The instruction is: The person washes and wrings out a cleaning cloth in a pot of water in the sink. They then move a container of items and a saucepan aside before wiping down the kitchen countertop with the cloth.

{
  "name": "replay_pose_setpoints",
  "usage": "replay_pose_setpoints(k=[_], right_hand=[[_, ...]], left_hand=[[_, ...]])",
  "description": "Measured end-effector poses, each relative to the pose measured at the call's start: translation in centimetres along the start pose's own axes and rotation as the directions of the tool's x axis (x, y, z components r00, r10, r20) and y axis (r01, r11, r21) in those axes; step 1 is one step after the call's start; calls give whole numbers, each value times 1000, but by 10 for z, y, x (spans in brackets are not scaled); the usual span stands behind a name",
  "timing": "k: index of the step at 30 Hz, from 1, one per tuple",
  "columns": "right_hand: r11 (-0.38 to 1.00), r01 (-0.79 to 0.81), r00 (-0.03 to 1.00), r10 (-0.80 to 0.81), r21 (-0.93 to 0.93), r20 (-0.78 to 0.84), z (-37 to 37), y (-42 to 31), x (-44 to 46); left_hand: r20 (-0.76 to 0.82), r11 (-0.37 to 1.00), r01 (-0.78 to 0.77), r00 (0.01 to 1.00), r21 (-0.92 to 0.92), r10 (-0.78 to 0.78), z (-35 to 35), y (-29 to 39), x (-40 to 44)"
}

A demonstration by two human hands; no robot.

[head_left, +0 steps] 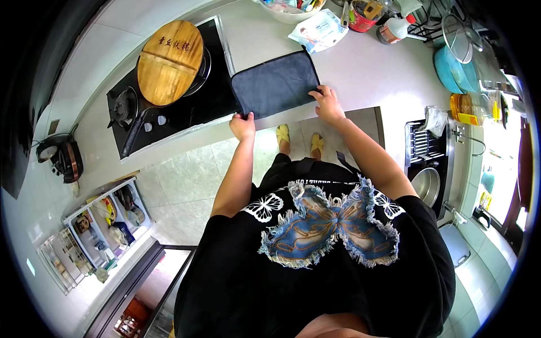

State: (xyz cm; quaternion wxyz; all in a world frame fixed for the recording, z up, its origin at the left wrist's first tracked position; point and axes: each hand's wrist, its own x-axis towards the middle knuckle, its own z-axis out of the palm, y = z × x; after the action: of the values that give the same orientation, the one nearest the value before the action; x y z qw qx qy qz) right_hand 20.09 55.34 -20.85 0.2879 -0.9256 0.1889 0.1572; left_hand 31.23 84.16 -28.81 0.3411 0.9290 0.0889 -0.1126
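Note:
A dark grey cloth (pixel 276 84) with black edging lies spread out on the light countertop (pixel 360 70), its left side against the black stove. My left hand (pixel 243 126) pinches the cloth's near left corner at the counter's front edge. The near right corner is between the thumb and fingers of my right hand (pixel 328 103). The cloth looks nearly flat, with a small loop at its far right corner.
A wok with a wooden lid (pixel 171 63) sits on the stove (pixel 211 101), its handle pointing toward me. Behind the cloth are a wipes pack (pixel 319 30), a bowl (pixel 290 12) and a red-capped bottle (pixel 394 29). The sink (pixel 425 146) holding a pot is at right.

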Motion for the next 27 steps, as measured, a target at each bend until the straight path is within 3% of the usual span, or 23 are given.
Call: replay_pose_setpoints(k=[1, 2, 4, 6, 7, 9, 10, 12, 13, 15, 16, 18, 19, 21, 22, 23, 24, 27], right_hand=[[1000, -5, 1000, 5, -8, -4, 3, 0, -1], [1000, -12, 1000, 12, -17, -5, 5, 0, -7], [1000, -11, 1000, 11, -6, 4, 3, 4, -10], [992, 33, 999, -32, 120, -12, 5, 16, -12], [992, 32, 999, -31, 119, -10, 3, 20, -11], [938, -37, 999, 34, 345, 14, -4, 30, -9], [939, -38, 999, 35, 343, 15, -6, 33, -9], [889, -186, 973, 227, 419, -49, -11, 36, -9], [890, -187, 973, 226, 416, -48, -15, 35, -9], [938, -196, 946, 259, 287, -198, -23, 28, -12], [937, -196, 947, 257, 289, -194, -27, 23, -15], [988, 29, 954, 17, 149, -298, -31, 10, -8], [987, 33, 956, 14, 155, -292, -31, 2, 0], [961, 237, 943, -193, 140, -271, -28, -15, 19], [958, 245, 941, -198, 148, -276, -24, -27, 31], [979, 202, 949, -199, -13, -245, -17, -38, 36], [973, 155, 958, -191, -173, -215, -8, -45, 47], [957, 119, 985, -147, -265, -92, 29, -60, 75]], left_hand=[[-92, 996, 44, 994, -82, -52, 5, 12, 0], [-85, 996, 41, 995, -84, -48, 7, 23, -3], [-184, 970, -223, 962, -96, 203, 9, 56, -3], [-195, 871, -480, 869, -104, 455, 11, 107, -12], [-140, 827, -545, 837, -134, 529, 12, 131, -20], [-15, 746, -640, 761, -185, 649, 20, 165, -39], [59, 713, -670, 719, -204, 692, 26, 173, -47], [262, 771, -547, 731, -325, 630, 36, 179, -63], [303, 786, -523, 730, -329, 612, 36, 175, -67], [237, 769, -570, 736, -289, 635, 28, 156, -69], [173, 749, -616, 732, -244, 658, 21, 141, -69], [87, 777, -616, 773, -133, 628, 4, 113, -55], [72, 779, -625, 776, -45, 627, -8, 100, -43], [50, 741, -655, 753, 146, 656, -30, 81, -24], [45, 697, -673, 726, 248, 686, -38, 74, -12], [102, 673, -650, 741, 353, 663, -39, 58, -3], [111, 666, -653, 739, 360, 664, -42, 53, 8], [210, 664, -624, 774, 412, 597, -45, 29, 30]])
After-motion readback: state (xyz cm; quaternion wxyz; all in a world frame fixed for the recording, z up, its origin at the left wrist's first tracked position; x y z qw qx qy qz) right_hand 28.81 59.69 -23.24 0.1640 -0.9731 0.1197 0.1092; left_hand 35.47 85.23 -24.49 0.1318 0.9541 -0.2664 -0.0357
